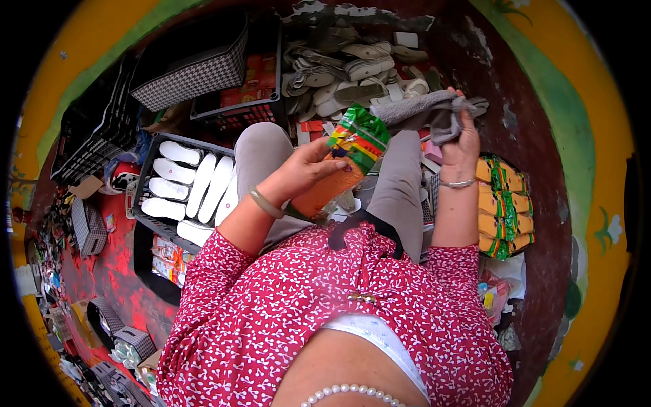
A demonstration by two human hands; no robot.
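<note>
My left hand (308, 169) is closed round a flat orange packet (332, 186) with a green, yellow and red top. The packet tilts above my lap, its green end pointing away to the right. Up and to the right, my right hand (463, 139) grips a grey cloth (444, 112). One part of the cloth stretches left toward the green end of the packet, and a bunched part hangs below the fingers. Whether the cloth touches the packet I cannot tell. On the right, beside my right forearm, several similar orange and green packets (505, 210) lie in stacked rows.
A dark crate (183, 227) on the left holds white shoe soles (217, 186). Pale slippers (346, 68) are heaped at the far side. A houndstooth basket (196, 74) and a black crate (271, 108) with red packages stand at the far left. A painted wall (583, 169) curves along the right.
</note>
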